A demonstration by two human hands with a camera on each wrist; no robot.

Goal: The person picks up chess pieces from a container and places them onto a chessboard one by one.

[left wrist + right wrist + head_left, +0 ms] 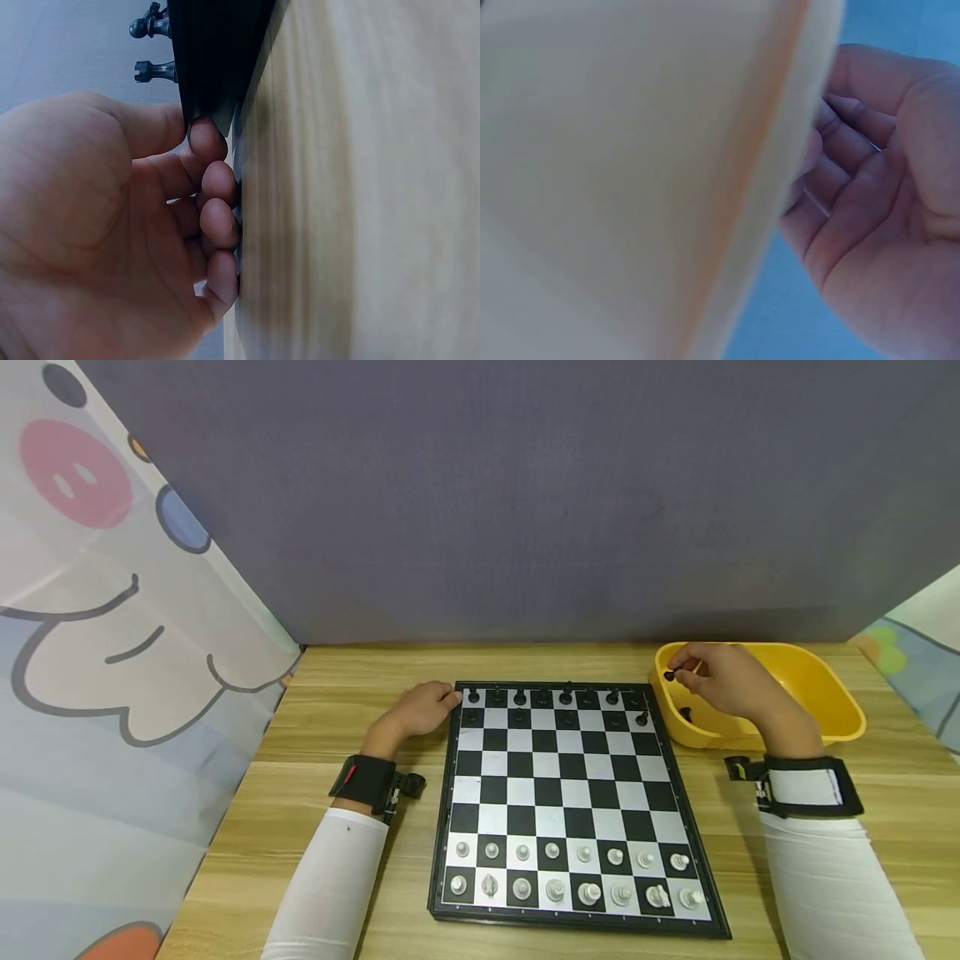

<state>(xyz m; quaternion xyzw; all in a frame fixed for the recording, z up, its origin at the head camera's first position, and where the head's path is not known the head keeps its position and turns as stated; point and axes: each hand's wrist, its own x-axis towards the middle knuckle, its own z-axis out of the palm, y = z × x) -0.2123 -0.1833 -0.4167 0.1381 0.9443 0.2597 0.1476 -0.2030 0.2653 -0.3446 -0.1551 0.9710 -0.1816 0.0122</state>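
Observation:
A chessboard [549,793] lies on the table, with white chess pieces [555,890] in two rows at the near side. Black chess pieces [566,697] stand along the far row, and a single black piece [642,718] is plain to see on the row before it. My left hand [420,706] grips the board's far left corner between thumb and forefinger; a black rook [155,71] stands close by in the left wrist view. Over the yellow bin [843,718], my right hand [727,681] pinches a small black chess piece [670,675]. The bin's wall hides its fingertips in the right wrist view.
Another black piece [686,714] lies inside the bin, which stands against the board's far right side. A grey panel [480,527] rises behind the wooden table [300,777]. A printed cartoon cloth [112,810] hangs at the left.

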